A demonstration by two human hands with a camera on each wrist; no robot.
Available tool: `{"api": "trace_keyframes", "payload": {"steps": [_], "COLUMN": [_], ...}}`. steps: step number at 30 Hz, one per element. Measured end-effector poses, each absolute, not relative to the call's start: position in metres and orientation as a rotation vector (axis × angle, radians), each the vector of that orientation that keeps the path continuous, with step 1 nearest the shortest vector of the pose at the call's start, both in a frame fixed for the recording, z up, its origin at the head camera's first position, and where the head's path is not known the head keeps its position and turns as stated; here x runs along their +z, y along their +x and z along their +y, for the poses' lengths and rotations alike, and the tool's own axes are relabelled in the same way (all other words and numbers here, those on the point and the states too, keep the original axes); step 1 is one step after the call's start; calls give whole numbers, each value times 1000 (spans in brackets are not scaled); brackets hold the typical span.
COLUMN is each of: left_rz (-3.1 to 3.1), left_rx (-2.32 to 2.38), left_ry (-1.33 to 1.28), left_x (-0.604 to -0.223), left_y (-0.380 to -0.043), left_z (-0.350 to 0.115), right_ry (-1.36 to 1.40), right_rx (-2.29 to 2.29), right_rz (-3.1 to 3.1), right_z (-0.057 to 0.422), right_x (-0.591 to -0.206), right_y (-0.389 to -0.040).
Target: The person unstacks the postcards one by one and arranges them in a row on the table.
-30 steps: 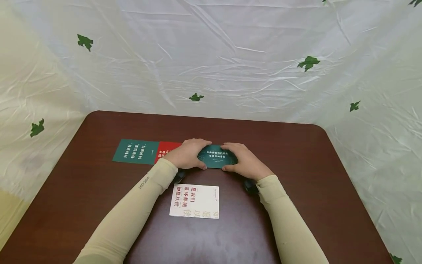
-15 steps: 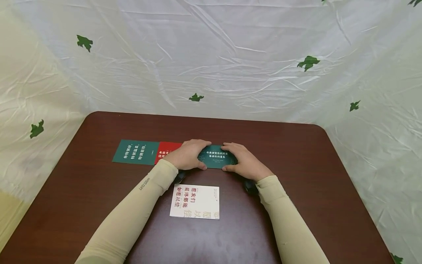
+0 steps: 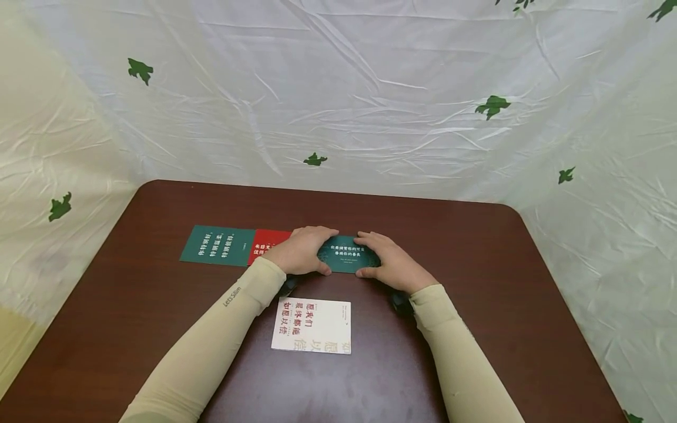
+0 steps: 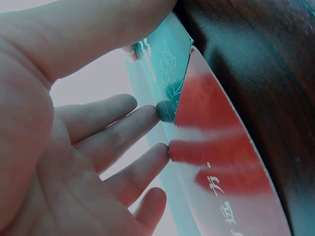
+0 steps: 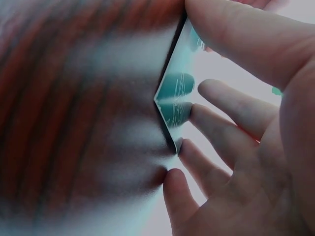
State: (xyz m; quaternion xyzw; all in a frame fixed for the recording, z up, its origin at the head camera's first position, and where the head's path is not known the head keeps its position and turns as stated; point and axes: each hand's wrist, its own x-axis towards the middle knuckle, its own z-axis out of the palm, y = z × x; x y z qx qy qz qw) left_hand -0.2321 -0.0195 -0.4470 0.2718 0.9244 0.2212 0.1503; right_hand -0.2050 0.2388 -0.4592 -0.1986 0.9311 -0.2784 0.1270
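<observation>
A dark green card (image 3: 346, 258) with white writing lies flat near the table's far side, between both hands. My left hand (image 3: 298, 251) has its thumb at the near edge and its fingers towards the far edge, partly covering a red card (image 3: 267, 239). In the left wrist view the fingers are extended, their tips at the green card (image 4: 170, 64) and red card (image 4: 216, 147), whose edges meet. From the other side my right hand (image 3: 396, 264) touches the green card's right end; its spread fingers show in the right wrist view, at the card's corner (image 5: 174, 98).
Another green card (image 3: 219, 244) adjoins the red one on the left. A white card (image 3: 312, 326) with red writing lies nearer, between the forearms. The brown table (image 3: 476, 352) ends at a white cloth wall (image 3: 396, 135) with green leaf shapes.
Both hands and the cards keep nearly the same places. The head view has shifted very slightly.
</observation>
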Motion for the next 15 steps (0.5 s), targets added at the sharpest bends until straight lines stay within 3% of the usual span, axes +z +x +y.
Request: {"api": "trace_keyframes", "payload": {"steps": [9,15], "left_rz": [2699,2709], "left_rx": [653,724], "left_ry": [832,878], "left_x": [-439,-425], "left_y": [-226,-200], "left_z": [-28,-40], "right_ry": [-606,-676], "right_rx": [-881,-814], "right_rz": [2720,2782], "right_z": [233,221], "right_x": [-452,-431], "right_y": [-200,-167]}}
